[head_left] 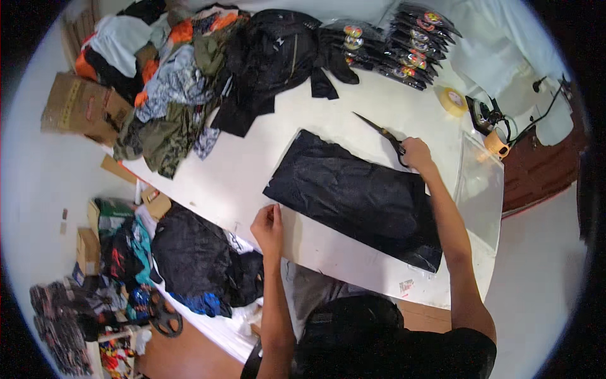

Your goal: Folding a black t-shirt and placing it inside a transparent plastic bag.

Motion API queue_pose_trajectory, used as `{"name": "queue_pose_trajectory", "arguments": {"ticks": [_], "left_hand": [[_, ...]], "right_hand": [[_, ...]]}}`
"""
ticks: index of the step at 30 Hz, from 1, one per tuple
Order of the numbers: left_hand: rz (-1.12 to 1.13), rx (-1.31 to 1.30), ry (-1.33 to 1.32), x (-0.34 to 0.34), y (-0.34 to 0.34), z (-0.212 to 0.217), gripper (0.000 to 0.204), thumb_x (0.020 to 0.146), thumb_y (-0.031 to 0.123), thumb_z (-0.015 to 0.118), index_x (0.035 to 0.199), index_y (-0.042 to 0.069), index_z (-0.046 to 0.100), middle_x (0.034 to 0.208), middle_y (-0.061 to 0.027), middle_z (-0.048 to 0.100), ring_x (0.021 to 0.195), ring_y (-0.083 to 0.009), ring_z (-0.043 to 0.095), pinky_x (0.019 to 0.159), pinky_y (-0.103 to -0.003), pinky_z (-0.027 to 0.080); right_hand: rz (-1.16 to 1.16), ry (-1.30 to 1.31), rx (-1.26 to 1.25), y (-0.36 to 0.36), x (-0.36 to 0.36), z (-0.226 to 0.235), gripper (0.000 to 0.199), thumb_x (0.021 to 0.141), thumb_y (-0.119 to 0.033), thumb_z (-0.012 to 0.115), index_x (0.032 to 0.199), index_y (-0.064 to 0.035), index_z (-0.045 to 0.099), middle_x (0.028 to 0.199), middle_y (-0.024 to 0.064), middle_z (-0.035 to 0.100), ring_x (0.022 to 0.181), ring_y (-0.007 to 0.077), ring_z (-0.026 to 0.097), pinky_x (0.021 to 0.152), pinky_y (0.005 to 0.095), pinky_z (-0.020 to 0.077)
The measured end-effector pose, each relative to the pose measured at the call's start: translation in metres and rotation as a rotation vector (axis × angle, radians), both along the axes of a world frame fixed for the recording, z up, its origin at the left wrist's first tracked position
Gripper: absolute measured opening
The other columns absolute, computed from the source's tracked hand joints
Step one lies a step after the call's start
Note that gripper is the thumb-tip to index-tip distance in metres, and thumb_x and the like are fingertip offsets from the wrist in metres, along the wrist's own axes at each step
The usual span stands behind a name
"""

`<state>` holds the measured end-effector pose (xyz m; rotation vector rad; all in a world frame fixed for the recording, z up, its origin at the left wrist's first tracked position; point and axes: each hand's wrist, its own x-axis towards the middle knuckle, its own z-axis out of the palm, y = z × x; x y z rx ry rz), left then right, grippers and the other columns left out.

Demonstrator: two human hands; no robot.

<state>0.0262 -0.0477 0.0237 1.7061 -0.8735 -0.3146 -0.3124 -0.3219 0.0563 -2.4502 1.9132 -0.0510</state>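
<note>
A folded black garment (360, 196), which looks to be in a clear plastic bag, lies slantwise on the white table (246, 170). Past its far right edge, my right hand (416, 155) is closed round the handles of black scissors (382, 131). The blades point away to the far left over bare tabletop. My left hand (268, 230) is beside the garment's near left corner, apart from it, fingers curled into a pinch. Whatever the pinch holds, if anything, is too small to make out.
A heap of mixed clothes (183, 82) and a black jacket (271, 54) cover the far left. Stacked bagged black items (413, 47) stand at the back. To the right are a tape roll (453, 102), an orange mug (497, 144) and a clear sheet (480, 189).
</note>
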Motion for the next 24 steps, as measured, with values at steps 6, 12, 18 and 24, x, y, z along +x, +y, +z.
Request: {"name": "queue_pose_trajectory", "arguments": {"ticks": [6, 12, 18, 24], "left_hand": [[0.025, 0.133, -0.037, -0.060, -0.027, 0.032, 0.035, 0.090, 0.032, 0.069, 0.088, -0.004, 0.073, 0.073, -0.0178, 0.071, 0.066, -0.0249, 0.070, 0.064, -0.035, 0.052], [-0.093, 0.347, -0.033, -0.058, -0.040, 0.024, 0.036, 0.088, 0.030, 0.072, 0.092, -0.006, 0.073, 0.078, -0.0191, 0.072, 0.073, -0.0291, 0.072, 0.068, -0.036, 0.056], [-0.097, 0.191, 0.590, -0.056, -0.036, 0.008, 0.019, 0.092, 0.007, 0.066, 0.100, -0.010, 0.068, 0.085, -0.0136, 0.069, 0.070, -0.0181, 0.067, 0.066, -0.029, 0.059], [-0.224, -0.121, 1.256, -0.054, -0.033, -0.005, 0.016, 0.101, 0.013, 0.051, 0.102, -0.001, 0.059, 0.090, -0.0110, 0.062, 0.086, -0.0239, 0.065, 0.086, -0.044, 0.058]], "right_hand": [[0.273, -0.632, 0.078, 0.027, 0.086, 0.004, 0.034, 0.084, -0.024, 0.071, 0.107, 0.0012, 0.070, 0.099, 0.0238, 0.070, 0.093, 0.0364, 0.069, 0.085, 0.0412, 0.0539], [0.303, -0.817, 0.145, 0.028, 0.133, -0.017, 0.038, 0.079, -0.021, 0.078, 0.107, 0.0027, 0.070, 0.097, 0.0223, 0.071, 0.091, 0.0335, 0.070, 0.085, 0.0381, 0.0545], [0.214, -0.785, 0.290, 0.019, 0.130, -0.011, 0.032, 0.081, -0.022, 0.076, 0.101, 0.0025, 0.072, 0.094, 0.0200, 0.073, 0.086, 0.0275, 0.070, 0.081, 0.0341, 0.0537], [0.095, -0.973, 0.509, 0.018, 0.142, -0.018, 0.030, 0.087, -0.026, 0.070, 0.099, 0.0018, 0.073, 0.086, 0.0125, 0.072, 0.078, 0.0188, 0.063, 0.077, 0.0317, 0.0496]]}}
